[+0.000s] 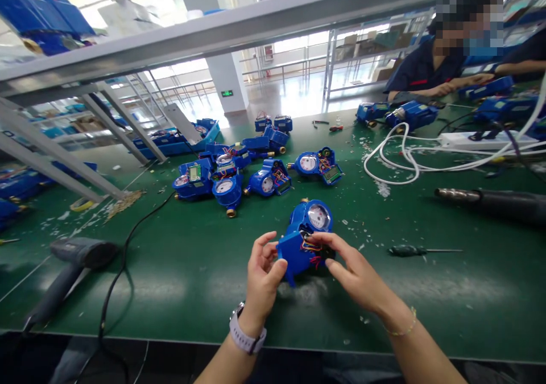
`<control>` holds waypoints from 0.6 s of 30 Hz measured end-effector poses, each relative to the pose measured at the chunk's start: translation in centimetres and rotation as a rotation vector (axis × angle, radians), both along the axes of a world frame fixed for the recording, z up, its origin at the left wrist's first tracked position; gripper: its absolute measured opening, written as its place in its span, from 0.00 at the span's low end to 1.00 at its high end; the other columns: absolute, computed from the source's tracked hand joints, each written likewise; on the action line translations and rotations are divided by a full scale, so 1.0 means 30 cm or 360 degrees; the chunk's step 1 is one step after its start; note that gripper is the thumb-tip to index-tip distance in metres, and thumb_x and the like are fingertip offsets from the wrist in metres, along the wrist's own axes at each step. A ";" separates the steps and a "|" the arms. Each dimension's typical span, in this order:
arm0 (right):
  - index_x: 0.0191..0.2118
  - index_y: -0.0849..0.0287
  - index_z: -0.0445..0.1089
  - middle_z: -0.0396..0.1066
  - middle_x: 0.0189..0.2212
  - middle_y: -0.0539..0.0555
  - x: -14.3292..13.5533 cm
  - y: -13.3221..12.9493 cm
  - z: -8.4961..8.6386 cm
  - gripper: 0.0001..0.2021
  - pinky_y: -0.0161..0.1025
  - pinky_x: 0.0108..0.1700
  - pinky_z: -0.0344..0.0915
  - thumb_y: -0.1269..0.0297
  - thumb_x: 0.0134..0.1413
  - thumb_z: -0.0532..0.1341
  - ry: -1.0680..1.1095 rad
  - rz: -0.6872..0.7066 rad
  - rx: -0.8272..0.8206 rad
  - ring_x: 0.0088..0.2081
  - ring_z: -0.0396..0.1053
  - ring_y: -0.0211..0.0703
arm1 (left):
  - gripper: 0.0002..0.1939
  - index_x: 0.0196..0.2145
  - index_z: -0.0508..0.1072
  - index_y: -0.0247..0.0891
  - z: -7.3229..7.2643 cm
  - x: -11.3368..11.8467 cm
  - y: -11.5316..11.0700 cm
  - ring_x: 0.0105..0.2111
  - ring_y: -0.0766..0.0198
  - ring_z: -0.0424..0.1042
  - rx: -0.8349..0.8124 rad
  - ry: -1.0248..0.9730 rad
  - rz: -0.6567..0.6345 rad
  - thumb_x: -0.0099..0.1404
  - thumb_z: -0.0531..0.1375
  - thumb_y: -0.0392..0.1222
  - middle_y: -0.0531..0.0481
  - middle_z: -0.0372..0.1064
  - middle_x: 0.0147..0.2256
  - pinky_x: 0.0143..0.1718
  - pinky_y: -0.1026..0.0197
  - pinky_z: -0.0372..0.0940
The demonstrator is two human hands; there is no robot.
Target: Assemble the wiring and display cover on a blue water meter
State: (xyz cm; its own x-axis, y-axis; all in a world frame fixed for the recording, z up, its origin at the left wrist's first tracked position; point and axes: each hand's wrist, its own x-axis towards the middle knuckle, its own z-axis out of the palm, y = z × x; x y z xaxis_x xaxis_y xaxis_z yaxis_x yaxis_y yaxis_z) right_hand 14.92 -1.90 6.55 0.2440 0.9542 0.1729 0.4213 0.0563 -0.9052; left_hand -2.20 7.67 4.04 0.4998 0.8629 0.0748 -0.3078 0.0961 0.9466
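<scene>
In front of me on the green bench lies a blue water meter [296, 254] with a round white dial under a clear lens. Its box part faces me, with red, yellow and dark wires spilling from the right side. My left hand [265, 270] grips the left edge of the box between thumb and fingers. On the other side, my right hand [347, 267] has its index finger by the wires below the dial and its thumb at the box's right side. What lies under the right fingertips is partly hidden.
Several more blue meters [267, 185] lie farther back, some with exposed wires. A heat gun [83, 253] rests at left, another [490, 198] at right. A screwdriver [409, 251] lies right of my hands. White cable [394, 182] loops near a co-worker [430, 71]. A shelf [239, 28] spans overhead.
</scene>
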 end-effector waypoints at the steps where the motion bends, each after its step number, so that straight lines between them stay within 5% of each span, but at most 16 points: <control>1: 0.54 0.57 0.64 0.68 0.52 0.57 -0.005 -0.010 -0.009 0.18 0.51 0.57 0.64 0.64 0.57 0.54 -0.0011 -0.0057 0.0022 0.54 0.66 0.48 | 0.31 0.55 0.61 0.41 -0.003 0.002 -0.003 0.39 0.63 0.72 -0.0002 -0.0001 0.0006 0.57 0.68 0.48 0.48 0.71 0.40 0.41 0.64 0.68; 5: 0.49 0.57 0.67 0.68 0.51 0.59 -0.049 -0.019 -0.054 0.19 0.54 0.59 0.62 0.58 0.52 0.65 -0.0277 -0.0313 0.0205 0.56 0.63 0.53 | 0.30 0.55 0.61 0.41 -0.011 0.005 -0.022 0.40 0.62 0.72 0.0050 0.0026 0.0024 0.58 0.67 0.48 0.48 0.71 0.42 0.43 0.64 0.67; 12: 0.50 0.59 0.66 0.66 0.55 0.60 -0.039 -0.041 -0.110 0.15 0.52 0.60 0.61 0.73 0.58 0.53 -0.0330 -0.0210 0.0297 0.60 0.60 0.47 | 0.31 0.54 0.62 0.42 -0.043 0.002 -0.097 0.42 0.61 0.73 0.0086 0.0128 -0.0047 0.56 0.69 0.44 0.46 0.69 0.44 0.41 0.63 0.68; 15: 0.51 0.58 0.66 0.66 0.55 0.58 -0.023 -0.063 -0.100 0.16 0.52 0.61 0.60 0.74 0.57 0.54 -0.0286 -0.0211 0.0379 0.61 0.59 0.47 | 0.29 0.53 0.62 0.41 -0.070 0.000 -0.121 0.44 0.59 0.73 0.0109 0.0137 -0.0042 0.57 0.67 0.44 0.44 0.69 0.46 0.44 0.61 0.68; 18: 0.49 0.54 0.67 0.69 0.50 0.55 -0.042 -0.118 -0.040 0.13 0.48 0.56 0.66 0.70 0.60 0.56 -0.0162 -0.0457 0.0563 0.54 0.66 0.45 | 0.29 0.53 0.62 0.40 -0.097 0.001 -0.127 0.44 0.57 0.73 0.0134 0.0123 0.0012 0.57 0.67 0.46 0.42 0.70 0.47 0.46 0.59 0.68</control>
State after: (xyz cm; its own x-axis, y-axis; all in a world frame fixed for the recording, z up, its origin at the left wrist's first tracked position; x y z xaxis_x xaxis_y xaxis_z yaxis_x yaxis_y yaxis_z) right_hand 13.66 -5.44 5.34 0.4547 0.7286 0.5122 0.5507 0.2220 -0.8047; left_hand -2.17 3.87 1.14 0.5006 0.8588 0.1086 -0.2338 0.0134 0.9722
